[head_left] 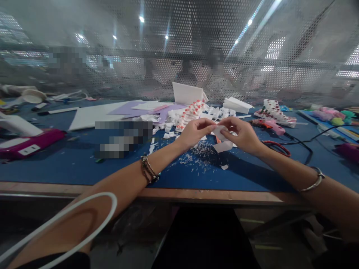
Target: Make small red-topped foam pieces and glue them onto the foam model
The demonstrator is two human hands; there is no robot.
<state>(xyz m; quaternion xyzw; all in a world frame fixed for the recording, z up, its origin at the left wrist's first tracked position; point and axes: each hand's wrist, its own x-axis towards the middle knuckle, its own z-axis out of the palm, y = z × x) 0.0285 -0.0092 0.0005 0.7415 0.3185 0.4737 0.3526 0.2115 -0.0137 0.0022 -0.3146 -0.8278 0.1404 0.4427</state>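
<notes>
Both my hands meet above the middle of the blue table. My left hand (194, 132) pinches the upper left edge of a small white piece of paper (220, 132). Thumb and fingers of my right hand (243, 135) press on the same piece from the right, and it looks slightly curved. Just below it shows another white strip (223, 146); whether it is joined to the piece is unclear. Tiny white shreds (193, 158) are strewn on the table under my hands. Behind my left hand stands a white form (186, 116) dotted with red.
White and purple sheets (126, 108) lie at the back left, near a magenta case (33, 145). To the right are a pink glue gun (276, 127), its black cable (304, 142), red-handled scissors (280, 147) and another white form (270, 110). A perforated screen (185, 37) rises behind.
</notes>
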